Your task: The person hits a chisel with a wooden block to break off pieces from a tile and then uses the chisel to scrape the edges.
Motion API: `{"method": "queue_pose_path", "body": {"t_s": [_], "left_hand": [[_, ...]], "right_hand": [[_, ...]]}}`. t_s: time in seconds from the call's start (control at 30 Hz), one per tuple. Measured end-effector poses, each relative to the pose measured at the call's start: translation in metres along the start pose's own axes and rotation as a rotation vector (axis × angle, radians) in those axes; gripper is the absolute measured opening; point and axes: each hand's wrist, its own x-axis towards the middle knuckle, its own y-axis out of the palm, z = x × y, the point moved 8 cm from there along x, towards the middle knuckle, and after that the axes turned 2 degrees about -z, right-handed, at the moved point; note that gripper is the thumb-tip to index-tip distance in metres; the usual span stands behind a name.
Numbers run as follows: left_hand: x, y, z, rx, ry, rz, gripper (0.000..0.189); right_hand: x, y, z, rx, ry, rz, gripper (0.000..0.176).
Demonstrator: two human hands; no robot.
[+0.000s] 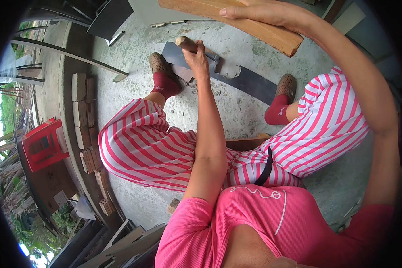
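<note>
My left hand (pixel 198 61) is wrapped round the wooden handle of a hammer (pixel 186 43), the handle's blunt end tilted up toward me. Its dark metal head (pixel 217 64) is low over a long dark grey strip (pixel 254 85) lying on the floor between my feet. Pale, ragged patches show along the strip near the head. At the top right, my right hand (pixel 265 12) grips a thick wooden beam (pixel 236 20) along its upper side, fingers partly cut off by the frame's edge. The beam is raised above the floor.
My feet in brown clogs (pixel 158 62) stand either side of the strip. Bricks (pixel 79 107) line a low ledge at left, with a red plastic stool (pixel 42 144) beyond. Dark panels (pixel 111 18) lean at the top left. Boards (pixel 125 250) lie at lower left.
</note>
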Motion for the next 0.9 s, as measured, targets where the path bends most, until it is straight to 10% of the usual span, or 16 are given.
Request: {"method": "queue_pose_path", "body": {"t_s": [0.13, 0.6, 0.67, 0.73, 0.9], "left_hand": [[-0.003, 0.011, -0.016, 0.059, 0.069, 0.030, 0.024], [0.014, 0.013, 0.004, 0.200, 0.088, 0.160, 0.033], [0.012, 0.016, -0.003, 0.176, 0.098, 0.157, 0.030], [0.009, 0.018, -0.007, 0.149, 0.111, 0.159, 0.028], [0.010, 0.015, -0.004, 0.075, 0.046, 0.166, 0.028]], "right_hand": [[0.004, 0.019, -0.010, 0.089, 0.048, 0.207, 0.107], [-0.023, 0.001, 0.034, -0.180, -0.116, -0.017, 0.078], [-0.055, -0.009, 0.083, 0.025, -0.301, 0.232, 0.103], [-0.078, -0.019, 0.117, 0.031, -0.620, -0.177, 0.099], [-0.081, -0.035, 0.144, 0.186, -0.784, -0.041, 0.098]]}}
